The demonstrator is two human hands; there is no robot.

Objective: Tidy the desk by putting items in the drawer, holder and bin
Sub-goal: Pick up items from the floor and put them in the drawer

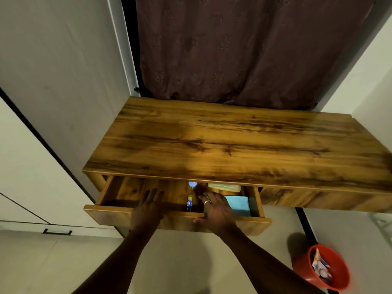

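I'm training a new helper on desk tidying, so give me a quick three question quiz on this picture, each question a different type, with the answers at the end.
1. True or false: the drawer is closed.
2. Where does the red bin stand? A) on a shelf B) on the floor C) on a chair
3. Short answer: which hand wears a ring?

Key: 1 false, it is pulled out. 2 B. 3 the right hand.
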